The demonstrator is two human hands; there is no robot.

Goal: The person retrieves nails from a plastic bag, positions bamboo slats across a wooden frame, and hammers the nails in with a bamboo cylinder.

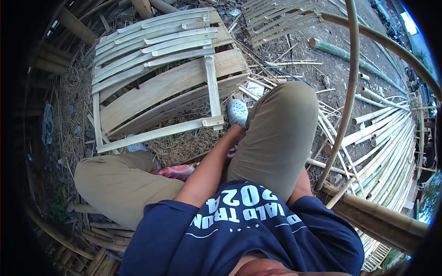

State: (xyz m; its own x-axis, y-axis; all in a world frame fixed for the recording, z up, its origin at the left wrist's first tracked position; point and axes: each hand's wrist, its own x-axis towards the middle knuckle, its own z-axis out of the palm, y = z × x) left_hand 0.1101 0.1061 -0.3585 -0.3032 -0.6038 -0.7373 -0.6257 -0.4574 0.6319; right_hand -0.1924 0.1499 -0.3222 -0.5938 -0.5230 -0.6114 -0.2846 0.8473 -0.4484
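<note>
My left hand [237,132] is down by my grey clog [237,112], at the end of my bare forearm. My raised right knee hides most of it, so its fingers and anything in them do not show. My right arm [301,185] goes behind my right thigh, and that hand is out of sight. In front of my feet lies a frame of split-bamboo slats [156,48], with a bamboo strip along its near edge [161,133]. Wide wooden boards [170,89] show beneath the slats. A red patterned cloth [177,171] lies between my legs.
Many bamboo poles [386,133] are fanned out on the right. A curved bamboo pole [352,92] rises close by on that side. Another slatted panel [276,18] lies at the back. Straw and bamboo scraps [179,149] litter the ground. Bamboo pieces [103,239] lie at the lower left.
</note>
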